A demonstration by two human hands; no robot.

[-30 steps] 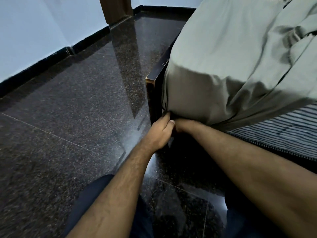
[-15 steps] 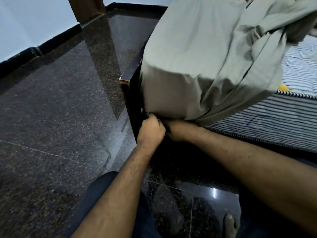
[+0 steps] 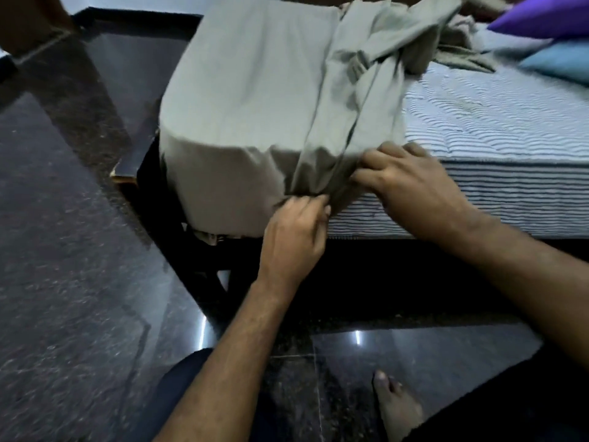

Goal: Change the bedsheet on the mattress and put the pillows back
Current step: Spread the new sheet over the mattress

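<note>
A grey-green bedsheet covers the near left corner of the striped mattress and lies bunched in folds further back. My left hand pinches the sheet's gathered lower edge on the mattress side. My right hand grips the same gathered fold just to the right, at the mattress edge. A purple pillow and a blue pillow lie at the far right of the mattress.
The dark bed frame juts out at the left corner, below the mattress. Polished dark granite floor spreads to the left and under me. My bare foot stands near the bed. A wall and black skirting run along the back left.
Both hands have come out from under the mattress corner and moved right and up along the side. They now hold the sheet's gathered fold. The view has shifted right, showing the pillows.
</note>
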